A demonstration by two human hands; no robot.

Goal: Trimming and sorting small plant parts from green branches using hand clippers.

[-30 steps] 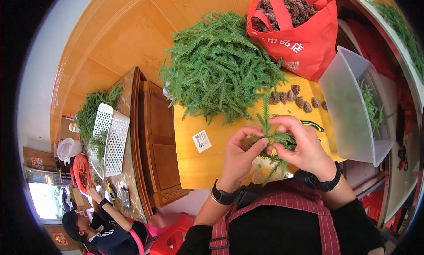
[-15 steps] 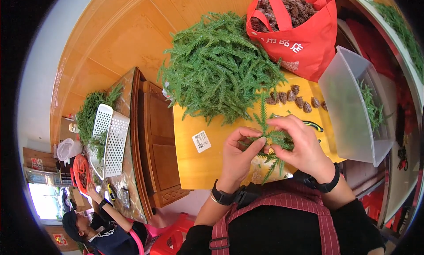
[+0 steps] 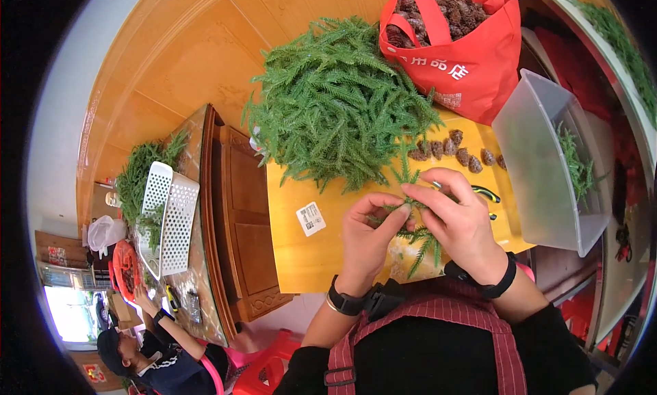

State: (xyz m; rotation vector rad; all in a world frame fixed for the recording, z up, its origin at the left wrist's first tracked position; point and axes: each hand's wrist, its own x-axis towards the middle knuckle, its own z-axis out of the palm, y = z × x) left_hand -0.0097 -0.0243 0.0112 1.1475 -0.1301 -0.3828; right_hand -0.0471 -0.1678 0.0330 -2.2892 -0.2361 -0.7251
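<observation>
Over the front of the yellow tabletop [image 3: 295, 261], my left hand [image 3: 369, 238] pinches a green artificial pine sprig [image 3: 426, 248] at its middle between thumb and fingers. My right hand [image 3: 462, 224] is closed on the same sprig, its fingertips meeting the left thumb at the centre. Needled branches stick out above and below my fingers; the joint itself is hidden by the fingertips. Just beyond my hands lies a big heap of pine sprigs [image 3: 335, 101]. Several brown pine cones [image 3: 449, 147] lie in a loose row to its right.
A red bag [image 3: 472, 80] full of pine cones stands at the back right. Right of the table is a translucent plastic bin [image 3: 540, 169] with greenery; a yellow-and-black handled tool [image 3: 487, 194] lies nearby. At left, a co-worker [image 3: 157, 361] reaches toward a red basket [image 3: 125, 272] near a white perforated basket [image 3: 179, 224].
My right hand has moved left and inward, bringing its fingertips to the sprig's centre beside my left thumb. My left hand keeps its pinch nearly in place.
</observation>
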